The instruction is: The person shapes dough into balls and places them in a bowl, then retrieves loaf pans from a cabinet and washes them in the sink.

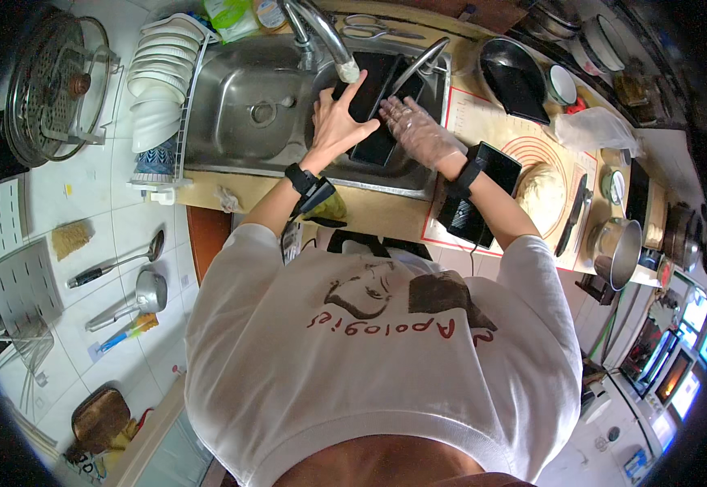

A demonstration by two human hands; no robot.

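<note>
My left hand [342, 122], bare and with spread fingers, is over the right part of a steel sink [237, 146], just below the mouth of a chrome faucet [323, 30]. Opposite it, my right hand [417, 131] wears a clear plastic glove, its fingers extended and holding nothing. Dark rectangular pans or trays [374, 143] lie in the right basin beneath both hands; their exact kind is unclear. A thinner curved spout [417, 64] arches over the fingertips of my right hand. Whether water runs cannot be told.
Right of the sink, a baking mat [472, 115] bears a dough ball [542, 192], a black rectangular object [481, 195] and a black-handled knife [572, 216]. A saucepan [618, 252] is near the counter's edge. A rack [186, 122] of white bowls stands left; scissors [362, 27] lie behind the sink.
</note>
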